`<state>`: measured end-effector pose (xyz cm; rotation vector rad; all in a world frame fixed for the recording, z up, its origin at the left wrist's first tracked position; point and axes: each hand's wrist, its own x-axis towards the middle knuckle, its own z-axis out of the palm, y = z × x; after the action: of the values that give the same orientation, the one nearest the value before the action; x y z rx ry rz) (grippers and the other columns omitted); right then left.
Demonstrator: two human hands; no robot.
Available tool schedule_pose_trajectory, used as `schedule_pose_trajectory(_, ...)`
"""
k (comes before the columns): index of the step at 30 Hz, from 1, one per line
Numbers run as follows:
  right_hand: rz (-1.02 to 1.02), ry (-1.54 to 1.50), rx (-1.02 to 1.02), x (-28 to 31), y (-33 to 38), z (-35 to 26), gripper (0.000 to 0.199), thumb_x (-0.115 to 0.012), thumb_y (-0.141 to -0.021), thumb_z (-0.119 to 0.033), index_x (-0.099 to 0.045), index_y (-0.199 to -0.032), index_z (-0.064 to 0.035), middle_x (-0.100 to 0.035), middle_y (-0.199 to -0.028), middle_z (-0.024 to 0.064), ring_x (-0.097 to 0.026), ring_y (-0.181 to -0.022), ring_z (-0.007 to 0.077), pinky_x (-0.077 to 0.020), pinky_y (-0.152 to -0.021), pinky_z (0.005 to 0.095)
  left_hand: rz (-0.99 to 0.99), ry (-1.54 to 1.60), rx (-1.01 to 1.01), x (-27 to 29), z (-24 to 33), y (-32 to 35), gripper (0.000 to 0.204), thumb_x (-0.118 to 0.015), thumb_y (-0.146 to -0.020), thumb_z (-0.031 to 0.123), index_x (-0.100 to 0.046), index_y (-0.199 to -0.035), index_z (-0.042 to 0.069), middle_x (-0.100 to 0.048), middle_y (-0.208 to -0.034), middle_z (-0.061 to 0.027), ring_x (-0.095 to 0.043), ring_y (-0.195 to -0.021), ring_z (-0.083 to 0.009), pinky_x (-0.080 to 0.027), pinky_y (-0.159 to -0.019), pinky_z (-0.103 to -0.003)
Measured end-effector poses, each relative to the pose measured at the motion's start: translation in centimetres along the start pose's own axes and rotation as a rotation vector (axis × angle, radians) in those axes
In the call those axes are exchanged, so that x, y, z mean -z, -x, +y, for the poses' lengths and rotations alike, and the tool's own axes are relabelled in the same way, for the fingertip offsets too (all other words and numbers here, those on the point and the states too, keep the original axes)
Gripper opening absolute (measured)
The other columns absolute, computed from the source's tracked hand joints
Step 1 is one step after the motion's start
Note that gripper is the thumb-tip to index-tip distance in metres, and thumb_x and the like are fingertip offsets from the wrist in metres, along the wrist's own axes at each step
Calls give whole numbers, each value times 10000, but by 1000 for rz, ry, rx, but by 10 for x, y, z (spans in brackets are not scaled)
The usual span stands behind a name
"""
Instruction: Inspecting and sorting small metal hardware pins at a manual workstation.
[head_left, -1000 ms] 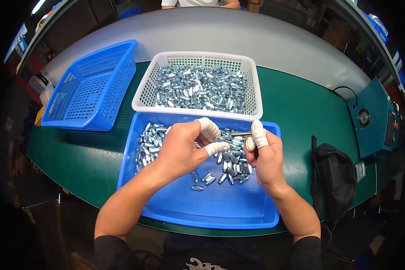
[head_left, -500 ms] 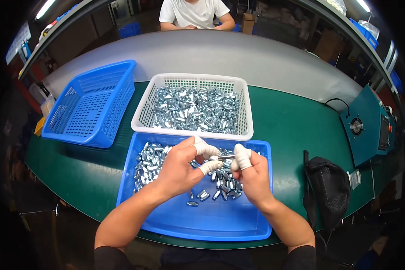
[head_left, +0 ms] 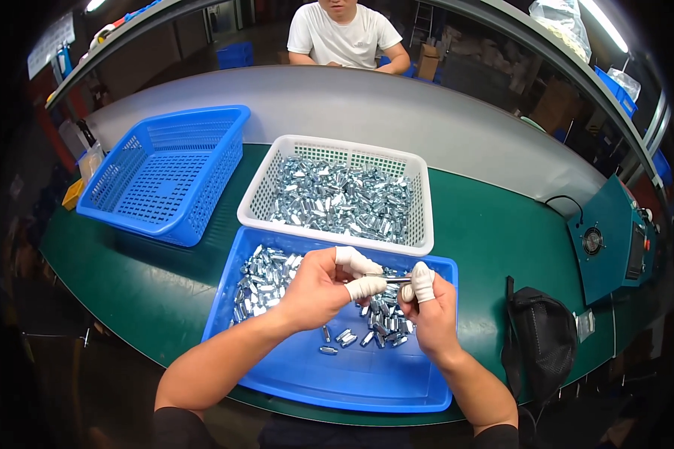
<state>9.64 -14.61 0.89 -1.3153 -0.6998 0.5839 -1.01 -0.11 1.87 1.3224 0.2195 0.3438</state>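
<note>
My left hand, with white covers on its thumb and finger, is closed in a pinch. The small piece in it is nearly all hidden by the fingertips. A slim metal rod is pinched between the covered thumb and fingers of my right hand, its end meeting the left fingertips. Both hands are above a blue tray. Shiny hexagonal metal fittings lie heaped in its far part, with several loose ones nearer me.
Behind the tray stands a white perforated basket full of similar fittings. A blue basket is at the far left. On the right are a black bag and a teal machine. A person sits beyond the grey partition.
The whole view has shifted, so the table's things appear slightly lower and mostly further right. Between the hands, the hexagonal fitting seen earlier at my left fingertips is now covered by them.
</note>
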Motion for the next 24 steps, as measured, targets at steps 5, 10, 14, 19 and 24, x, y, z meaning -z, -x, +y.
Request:
schedule_pose_trajectory(5, -10, 60, 153, 1, 8, 2, 344, -424, -977, -308, -525, -781, -45, -486, -577, 4, -393, -477, 39, -254, -402, 179, -60, 182, -10, -1, -4, 1, 135, -650, -798, -36, -600, -922, -15, -627, -854, -102, -633, -722, -177, -539, -642, -298)
schedule_pose_trajectory(10, -10, 18, 75, 0, 8, -3, 341, -422, -977, -311, -537, -809, -38, -508, -587, 13, -421, -481, 36, -277, -398, 174, -8, 35, -184, -6, -3, 4, 132, -651, -796, -50, -592, -908, -11, -623, -867, -100, -632, -731, -166, -538, -645, -286)
schedule_pose_trajectory(14, -17, 59, 74, 2, 6, -1, 356, -416, -979, -318, -526, -776, -46, -510, -583, 14, -424, -475, 34, -284, -397, 171, -28, 30, -88, -5, -5, 2, 132, -657, -794, -46, -588, -902, -14, -623, -858, -93, -630, -738, -158, -534, -642, -275)
schedule_pose_trajectory(19, -32, 171, 105, 1, 5, 1, 372, -406, -982, -322, -505, -734, -63, -503, -568, 13, -401, -458, 38, -281, -400, 183, 85, 138, 97, -12, 4, 5, 128, -670, -797, -9, -592, -899, -5, -621, -819, -79, -616, -698, -153, -521, -620, -280)
schedule_pose_trajectory(24, -47, 119, 13, -1, 3, -6, 416, -378, -987, -344, -488, -691, -73, -498, -547, 13, -385, -455, 41, -289, -413, 193, 14, 72, 11, -4, 2, 2, 125, -666, -800, -9, -594, -902, -1, -619, -807, -67, -607, -678, -137, -511, -612, -272)
